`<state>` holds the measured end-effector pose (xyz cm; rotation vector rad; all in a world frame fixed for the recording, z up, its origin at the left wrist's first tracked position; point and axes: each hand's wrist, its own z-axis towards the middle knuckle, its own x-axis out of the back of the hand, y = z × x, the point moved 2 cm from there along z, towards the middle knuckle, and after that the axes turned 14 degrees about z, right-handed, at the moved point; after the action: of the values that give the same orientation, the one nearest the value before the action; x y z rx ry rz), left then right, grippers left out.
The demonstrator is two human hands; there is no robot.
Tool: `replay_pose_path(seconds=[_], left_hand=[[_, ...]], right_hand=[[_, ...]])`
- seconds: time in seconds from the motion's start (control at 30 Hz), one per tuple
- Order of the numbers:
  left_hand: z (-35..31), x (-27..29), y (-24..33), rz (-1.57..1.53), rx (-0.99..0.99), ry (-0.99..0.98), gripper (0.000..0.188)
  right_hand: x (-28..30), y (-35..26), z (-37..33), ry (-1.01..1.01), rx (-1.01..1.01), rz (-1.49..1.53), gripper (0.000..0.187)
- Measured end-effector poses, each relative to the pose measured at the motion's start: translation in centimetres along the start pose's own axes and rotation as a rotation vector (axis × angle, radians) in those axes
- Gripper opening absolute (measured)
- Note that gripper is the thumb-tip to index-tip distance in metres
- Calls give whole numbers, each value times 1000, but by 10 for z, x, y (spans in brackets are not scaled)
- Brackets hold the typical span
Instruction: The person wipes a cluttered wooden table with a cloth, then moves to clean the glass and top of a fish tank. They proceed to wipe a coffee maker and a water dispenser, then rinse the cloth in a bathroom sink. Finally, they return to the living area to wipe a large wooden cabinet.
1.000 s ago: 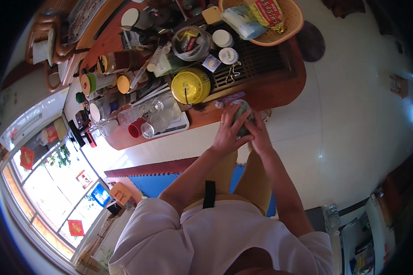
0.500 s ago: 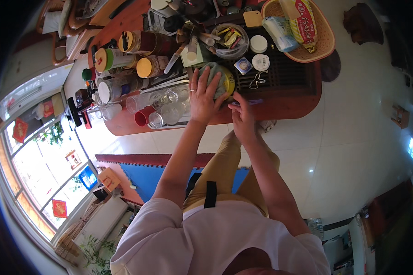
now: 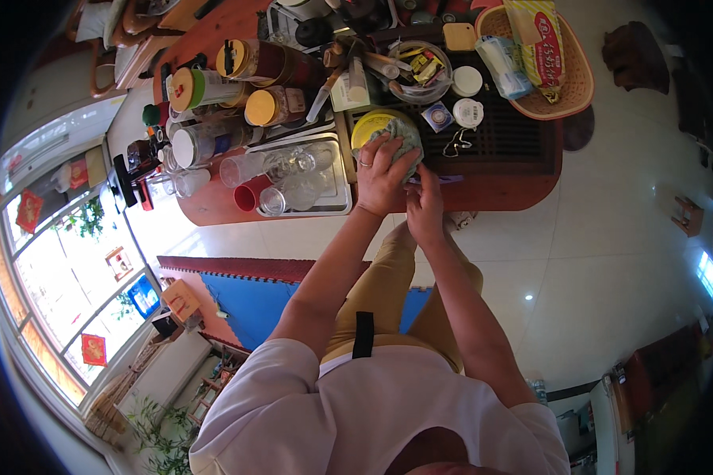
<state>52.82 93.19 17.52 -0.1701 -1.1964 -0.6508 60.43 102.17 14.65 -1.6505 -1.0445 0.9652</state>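
Observation:
A round yellow-topped container (image 3: 369, 124) stands at the near edge of the table, its right side covered by a bunched grey-green cloth (image 3: 409, 140). With bent fingers my left hand (image 3: 383, 178) presses and grips the cloth against the container's top; a ring shows on one finger. My right hand (image 3: 425, 210) is just to the right and nearer, its fingers drawn together at the lower edge of the cloth. What lies between those fingers is hidden. Beside that hand lies a thin purple item (image 3: 444, 179).
Left of the container, a metal tray (image 3: 342, 180) holds clear glasses (image 3: 293, 194) and a red cup (image 3: 251, 192). Lidded jars (image 3: 273, 106) crowd behind. A dark slatted tea tray (image 3: 509, 144), white round tins (image 3: 467, 113) and a wicker basket (image 3: 585, 83) with packets stand rightward.
My left hand and the cloth have slid right across the container, baring more of its yellow top on the left. My right hand has come up against the cloth's edge. The view has shifted slightly.

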Motion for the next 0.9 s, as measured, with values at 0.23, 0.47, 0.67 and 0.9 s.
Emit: replay_pose_path(seconds=[0.23,0.47,0.67,0.9], left_hand=[[-5,33,-11,-68,39,-84,46],[-19,49,-27,-49,49,-106,56],[4,102,-99,184,458,315,39],[57,97,-158,243,383,213,45]], right_hand=[[-5,-33,6,9,11,-204,59],[-13,-56,6,-143,336,-575,60],[-19,-52,3,-246,337,-617,58],[-20,-56,2,-251,373,-641,55]])
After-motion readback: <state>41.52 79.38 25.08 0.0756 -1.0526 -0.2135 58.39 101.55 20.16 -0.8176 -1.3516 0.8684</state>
